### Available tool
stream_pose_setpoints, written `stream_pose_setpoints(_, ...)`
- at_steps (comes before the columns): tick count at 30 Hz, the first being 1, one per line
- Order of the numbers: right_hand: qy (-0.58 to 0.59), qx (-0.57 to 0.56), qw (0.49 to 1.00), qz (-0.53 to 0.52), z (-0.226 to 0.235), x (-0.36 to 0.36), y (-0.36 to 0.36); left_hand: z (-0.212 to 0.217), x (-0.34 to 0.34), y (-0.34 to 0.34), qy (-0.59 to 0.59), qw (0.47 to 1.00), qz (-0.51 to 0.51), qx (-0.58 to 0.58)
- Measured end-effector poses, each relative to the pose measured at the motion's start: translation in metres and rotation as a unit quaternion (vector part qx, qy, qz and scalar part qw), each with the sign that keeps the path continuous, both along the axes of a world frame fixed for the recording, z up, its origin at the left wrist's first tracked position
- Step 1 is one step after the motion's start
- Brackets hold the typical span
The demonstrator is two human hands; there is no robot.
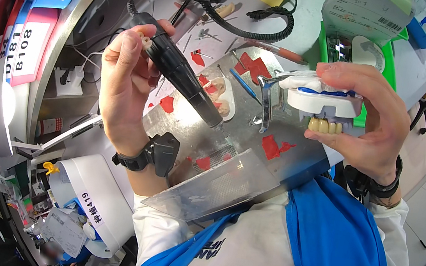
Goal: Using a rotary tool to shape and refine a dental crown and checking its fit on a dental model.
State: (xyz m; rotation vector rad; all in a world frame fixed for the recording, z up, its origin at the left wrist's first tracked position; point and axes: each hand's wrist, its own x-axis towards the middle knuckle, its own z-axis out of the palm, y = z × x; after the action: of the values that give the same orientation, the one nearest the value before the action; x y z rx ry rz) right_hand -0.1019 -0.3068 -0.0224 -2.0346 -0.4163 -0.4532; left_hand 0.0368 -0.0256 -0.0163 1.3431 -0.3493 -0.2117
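My left hand (129, 67) is closed, a small tooth-coloured dental piece (146, 41) pinched by its thumb and index finger. A black rotary handpiece (181, 70) slants across the same hand, and fingers show behind it; its tip points down toward the bench's mesh grille (223, 155). Whether those fingers grip the handpiece is hard to see. My right hand (375, 119) is closed round a dental model (324, 102) of white and grey plaster in a metal articulator (269, 106). A row of yellowish crowns (325, 126) sits on the model's lower part, close to my thumb.
Red wax-like scraps (270, 146) lie on the metal work plate. A white dish (222, 97) holds tooth pieces, with a blue-handled tool (245, 86) nearby. A clear shield (221, 185) slants across the front. A green tray (388, 78) with papers stands behind my right hand; a coiled cable (232, 25) crosses the bench.
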Motion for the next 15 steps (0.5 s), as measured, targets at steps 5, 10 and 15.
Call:
stream_pose_setpoints(5, 0.169, 0.207, 0.964, -0.001, -0.0023, -0.0008, 0.009, -0.0003, 0.0011, -0.0017, -0.003, 1.0, -0.008, -0.006)
stream_pose_setpoints(10, 0.24, 0.297, 0.924, 0.035, -0.0077, 0.004, 0.0068, -0.0024, 0.0028, 0.0028, -0.001, 1.0, -0.011, 0.0)
stream_pose_setpoints(15, 0.325, 0.358, 0.874, 0.047, 0.0005, 0.0054, 0.0003, -0.0012, 0.003, 0.0051, 0.006, 1.0, -0.02, 0.006)
